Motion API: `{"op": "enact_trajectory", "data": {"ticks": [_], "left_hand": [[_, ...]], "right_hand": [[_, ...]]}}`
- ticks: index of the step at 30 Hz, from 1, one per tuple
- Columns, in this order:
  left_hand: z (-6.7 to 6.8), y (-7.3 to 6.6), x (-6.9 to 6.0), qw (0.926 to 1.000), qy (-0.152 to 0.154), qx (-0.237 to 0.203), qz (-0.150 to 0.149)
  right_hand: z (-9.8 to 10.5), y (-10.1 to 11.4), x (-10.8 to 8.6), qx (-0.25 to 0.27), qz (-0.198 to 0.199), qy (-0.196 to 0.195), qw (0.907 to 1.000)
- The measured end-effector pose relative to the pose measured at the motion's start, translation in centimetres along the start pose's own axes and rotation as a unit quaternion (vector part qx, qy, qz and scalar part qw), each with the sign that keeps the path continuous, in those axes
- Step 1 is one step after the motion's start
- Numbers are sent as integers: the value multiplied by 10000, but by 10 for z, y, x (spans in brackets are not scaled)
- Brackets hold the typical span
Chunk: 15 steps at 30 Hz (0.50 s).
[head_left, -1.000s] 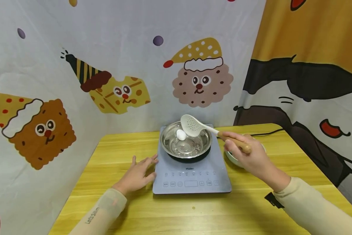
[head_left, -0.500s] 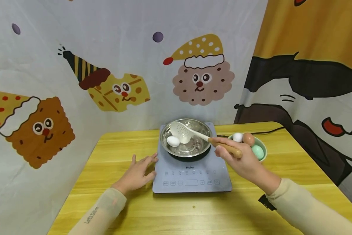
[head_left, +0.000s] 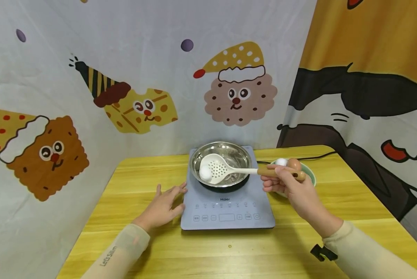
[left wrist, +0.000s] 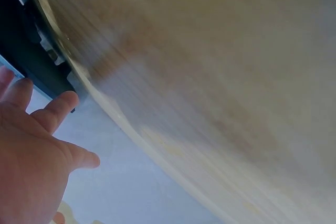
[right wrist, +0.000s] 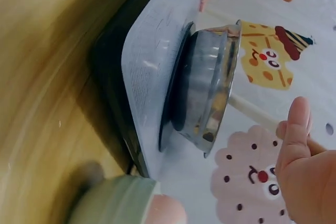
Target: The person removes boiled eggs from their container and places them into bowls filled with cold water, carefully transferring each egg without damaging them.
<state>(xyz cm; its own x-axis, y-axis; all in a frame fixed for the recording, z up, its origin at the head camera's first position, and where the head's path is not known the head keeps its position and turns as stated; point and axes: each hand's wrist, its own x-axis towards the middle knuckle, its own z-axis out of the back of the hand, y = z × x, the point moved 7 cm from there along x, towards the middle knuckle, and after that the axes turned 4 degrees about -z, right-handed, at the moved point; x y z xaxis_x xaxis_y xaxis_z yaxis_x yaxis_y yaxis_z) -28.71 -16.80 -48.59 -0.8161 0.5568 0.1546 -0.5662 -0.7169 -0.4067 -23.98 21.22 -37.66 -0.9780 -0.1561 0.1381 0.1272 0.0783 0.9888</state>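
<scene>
My right hand (head_left: 297,193) grips the wooden handle of a white slotted spoon (head_left: 223,169), its perforated head over the steel pan (head_left: 242,154). A white egg (head_left: 205,173) sits at the left edge of the spoon's head; whether the spoon bears its weight, I cannot tell. The pan stands on a pale Haier induction cooker (head_left: 225,211). At the cooker's left side my left hand (head_left: 164,207) lies with spread fingers, the tips touching or close to its edge. In the right wrist view the spoon's shaft (right wrist: 254,113) reaches over the pan's rim.
Right of the cooker, partly behind my right hand, a light green bowl (right wrist: 113,203) holds a white egg (head_left: 281,162) and a brown egg (head_left: 294,164). A black cord (head_left: 318,156) runs along the back of the wooden table (head_left: 208,255). A printed curtain (head_left: 194,97) hangs behind.
The slotted spoon's head has swung from the egg's far right side down and left, and its handle has turned level. The egg has shifted left and nearer. My left hand has stayed put.
</scene>
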Motion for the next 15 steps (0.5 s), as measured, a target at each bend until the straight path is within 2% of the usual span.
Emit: {"op": "enact_trajectory", "data": {"ticks": [4,7,10,15], "left_hand": [[-2,0,0,10000,-21,12,-39],[-3,1,0,10000,-11,53,-41],[-3,2,0,10000,-24,30,-39],[-3,4,0,10000,0,-2,25]], "right_hand": [[8,-8,5,991,-539,-39,9936],[11,-10,6,1559,-687,25,9854],[13,-9,6,1791,-677,73,9815],[19,2,3,1914,-503,48,9802]]}}
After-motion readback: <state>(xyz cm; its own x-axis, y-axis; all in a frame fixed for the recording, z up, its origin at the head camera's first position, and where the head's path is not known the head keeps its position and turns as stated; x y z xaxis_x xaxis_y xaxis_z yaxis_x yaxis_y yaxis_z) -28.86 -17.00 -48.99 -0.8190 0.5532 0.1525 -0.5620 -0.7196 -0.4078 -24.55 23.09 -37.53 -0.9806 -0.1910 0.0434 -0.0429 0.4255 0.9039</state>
